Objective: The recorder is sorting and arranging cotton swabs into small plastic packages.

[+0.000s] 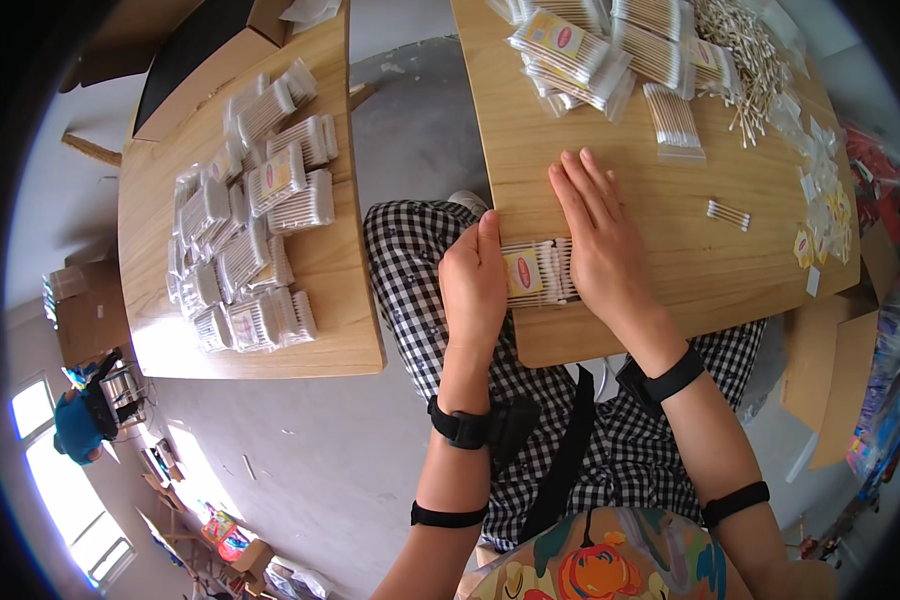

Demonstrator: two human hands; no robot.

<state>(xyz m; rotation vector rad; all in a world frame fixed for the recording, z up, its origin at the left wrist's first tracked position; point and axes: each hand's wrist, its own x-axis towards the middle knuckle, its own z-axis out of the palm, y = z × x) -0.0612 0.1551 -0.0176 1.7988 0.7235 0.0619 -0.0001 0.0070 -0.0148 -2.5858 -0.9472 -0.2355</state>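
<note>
A clear bag of cotton swabs (540, 272) with a yellow label lies at the left edge of the right-hand table, between my hands. My left hand (472, 282) curls around the bag's left end; its thumb points away from me and the other fingers are mostly hidden. At the other end, my right hand (602, 240) lies flat, fingers stretched out and pointing away from me. Its inner side touches or covers the bag's right end. A few loose cotton swabs (728, 215) rest on the wood to the right of that hand.
Filled swab bags are heaped on the left table (355, 330) and at the far side of the right table (660, 340). Loose swabs (735, 65) pile up at the far right, near small bags and yellow labels (820, 215). A cardboard box (830, 370) stands right.
</note>
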